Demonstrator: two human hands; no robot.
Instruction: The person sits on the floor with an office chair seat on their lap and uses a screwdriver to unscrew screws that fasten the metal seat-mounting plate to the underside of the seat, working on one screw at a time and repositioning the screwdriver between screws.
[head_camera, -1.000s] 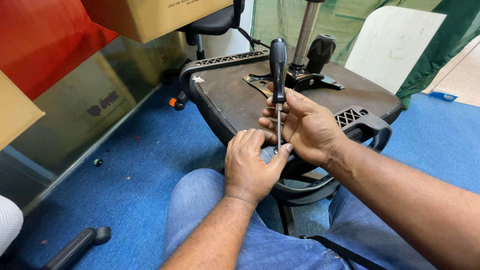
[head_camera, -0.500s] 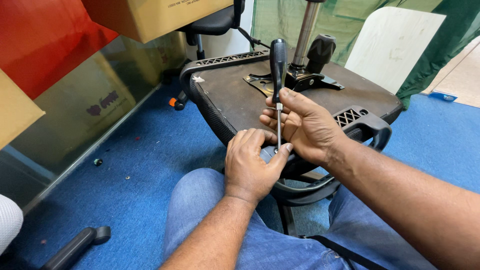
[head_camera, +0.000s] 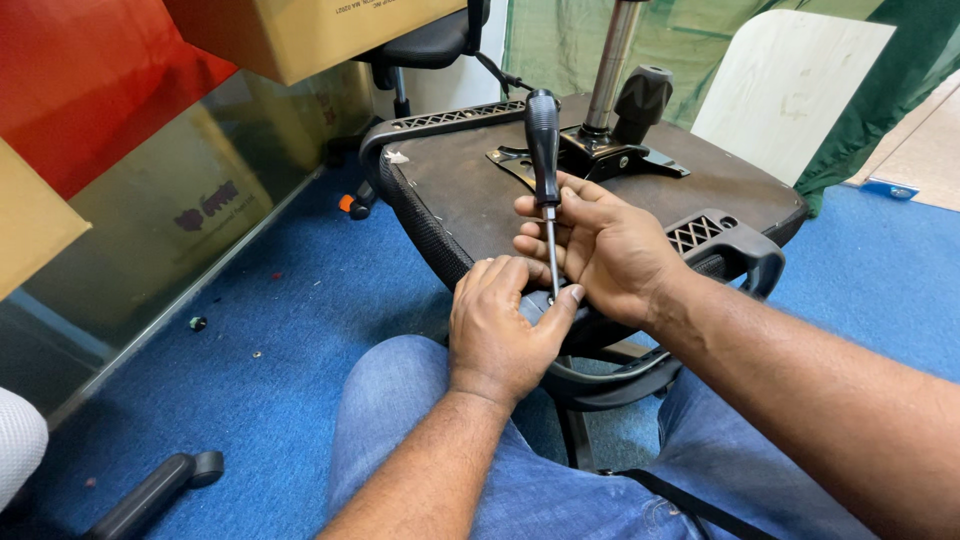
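Screwdriver (head_camera: 545, 170) work is what I am doing at this moment, sitting on the blue carpet (head_camera: 260, 400) with an upturned office chair seat (head_camera: 470, 200) leaning across my knee. My right hand (head_camera: 610, 250) is wrapping around the thin metal shaft just under the black handle, fingers closed on it, and holding the tool upright. My left hand (head_camera: 500, 330) is resting against the front edge of the seat, its fingers curled down at the tip of the shaft, steadying the point where it meets the underside (the screw itself is hidden under my fingertips, so I cannot say how far in it sits). The two hands are sitting close together, nearly touching around the shaft.

Behind the tool, the metal base plate (head_camera: 600, 160) with its silver column (head_camera: 610, 60) and a black knob (head_camera: 640, 95) is standing bolted to the seat's underside. A black armrest bracket (head_camera: 725, 245) is poking out at the right edge.

I judge I am in the middle of seating the tip in a fastener near the front rim. My next move will need the tip kept square in the head and firm downward pressure, with my right hand shifting up to the handle for turning.

A loose armrest (head_camera: 150, 490) is lying on the carpet to my left, well apart from my hands.
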